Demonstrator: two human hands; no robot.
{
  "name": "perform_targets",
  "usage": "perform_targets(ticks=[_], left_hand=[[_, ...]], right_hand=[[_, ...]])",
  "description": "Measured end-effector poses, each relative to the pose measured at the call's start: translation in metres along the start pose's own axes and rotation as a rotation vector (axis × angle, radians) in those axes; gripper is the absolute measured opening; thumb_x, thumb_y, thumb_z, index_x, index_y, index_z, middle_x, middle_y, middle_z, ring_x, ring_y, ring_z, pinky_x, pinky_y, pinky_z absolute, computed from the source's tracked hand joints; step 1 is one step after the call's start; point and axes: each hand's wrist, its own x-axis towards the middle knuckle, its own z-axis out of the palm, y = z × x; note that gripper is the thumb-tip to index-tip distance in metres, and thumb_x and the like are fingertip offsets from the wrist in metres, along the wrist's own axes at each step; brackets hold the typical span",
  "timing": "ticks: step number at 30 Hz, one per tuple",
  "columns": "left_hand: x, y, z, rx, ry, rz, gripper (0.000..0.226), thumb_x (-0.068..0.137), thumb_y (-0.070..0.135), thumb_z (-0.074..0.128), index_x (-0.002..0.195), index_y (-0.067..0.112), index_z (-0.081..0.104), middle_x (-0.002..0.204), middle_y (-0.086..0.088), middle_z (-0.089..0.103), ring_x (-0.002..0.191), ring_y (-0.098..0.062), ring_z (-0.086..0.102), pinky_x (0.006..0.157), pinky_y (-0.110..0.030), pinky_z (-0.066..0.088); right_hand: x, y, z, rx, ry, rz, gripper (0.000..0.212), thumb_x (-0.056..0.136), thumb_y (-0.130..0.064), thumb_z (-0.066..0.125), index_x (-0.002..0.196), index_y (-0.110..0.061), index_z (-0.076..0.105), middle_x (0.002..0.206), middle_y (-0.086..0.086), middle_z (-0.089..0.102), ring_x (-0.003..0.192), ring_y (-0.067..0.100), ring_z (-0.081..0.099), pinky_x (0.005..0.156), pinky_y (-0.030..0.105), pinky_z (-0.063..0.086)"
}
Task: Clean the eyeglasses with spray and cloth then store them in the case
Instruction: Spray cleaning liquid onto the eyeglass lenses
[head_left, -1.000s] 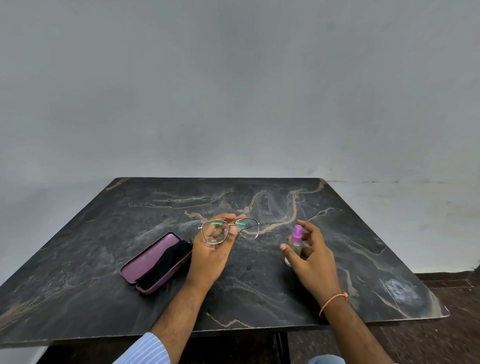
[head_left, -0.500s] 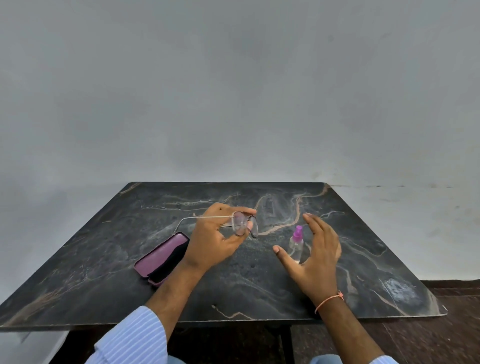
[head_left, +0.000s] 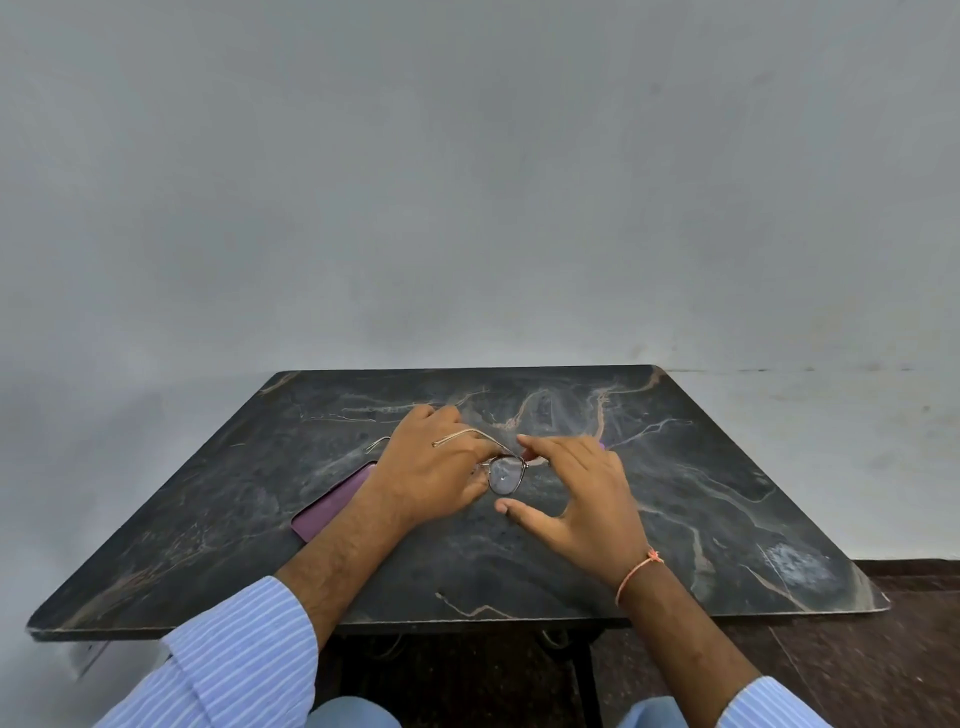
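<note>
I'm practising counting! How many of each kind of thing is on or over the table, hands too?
Hands: 2, the left hand and the right hand
Eyeglasses: 1
Purple case: 1
Spray bottle: only a purple sliver shows behind the right hand, not counted
Total: 4

We are looking down at a dark, black marble-patterned square tabletop (head_left: 675, 493) with pale tan and white veins running across it, sitting against a plain grey wall. A whitish scuffed patch is showing near its right front corner. Lying directly on the left part of the slab, we are seeing a flat, oblong mauve-purple eyeglass case (head_left: 332, 506), angled diagonally and partly hidden from us by a forearm. The table's dark base is showing in shadow beneath the front edge.
</note>
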Motion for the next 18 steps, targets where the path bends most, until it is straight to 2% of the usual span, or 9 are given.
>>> perform_targets(ticks=[2,6,10,16,18], left_hand=[[0.000,0.004,-0.001,0.033,-0.033,-0.015,0.037,0.098,0.048,0.058,0.133,0.044,0.072,0.115,0.014,0.081,0.107,-0.019,0.066,0.094,-0.039,0.045],[-0.002,0.007,-0.004,0.127,-0.114,-0.038,0.038,0.097,0.050,0.059,0.131,0.042,0.074,0.110,0.009,0.082,0.105,-0.021,0.069,0.095,-0.042,0.047],[-0.003,0.011,-0.007,0.185,-0.142,-0.016,0.042,0.105,0.051,0.050,0.143,0.040,0.063,0.125,0.010,0.077,0.119,-0.020,0.063,0.108,-0.041,0.040],[-0.003,0.013,-0.008,0.156,-0.177,-0.074,0.039,0.105,0.048,0.051,0.139,0.037,0.065,0.131,0.011,0.072,0.122,-0.019,0.060,0.108,-0.041,0.043],[-0.005,0.014,-0.007,0.101,-0.143,-0.110,0.042,0.102,0.047,0.058,0.141,0.032,0.065,0.137,0.009,0.069,0.127,-0.020,0.059,0.109,-0.042,0.046]], right_hand=[[0.004,-0.001,0.001,-0.027,-0.029,-0.010,0.064,0.085,-0.074,0.071,0.133,-0.032,0.068,0.119,-0.020,0.071,0.113,0.007,0.063,0.098,0.043,0.050],[0.006,-0.001,0.003,-0.113,-0.104,-0.028,0.059,0.085,-0.077,0.066,0.126,-0.036,0.069,0.112,-0.021,0.073,0.106,0.008,0.062,0.092,0.043,0.053],[0.008,-0.001,0.006,-0.172,-0.122,-0.045,0.059,0.084,-0.078,0.063,0.123,-0.035,0.072,0.107,-0.019,0.075,0.099,0.010,0.061,0.085,0.039,0.053],[0.011,0.000,0.008,-0.203,-0.096,-0.080,0.052,0.086,-0.074,0.064,0.114,-0.032,0.076,0.097,-0.018,0.076,0.090,0.009,0.059,0.078,0.035,0.051],[0.011,0.001,0.008,-0.200,-0.073,-0.082,0.052,0.086,-0.073,0.066,0.115,-0.031,0.076,0.098,-0.018,0.076,0.090,0.009,0.060,0.078,0.033,0.052]])
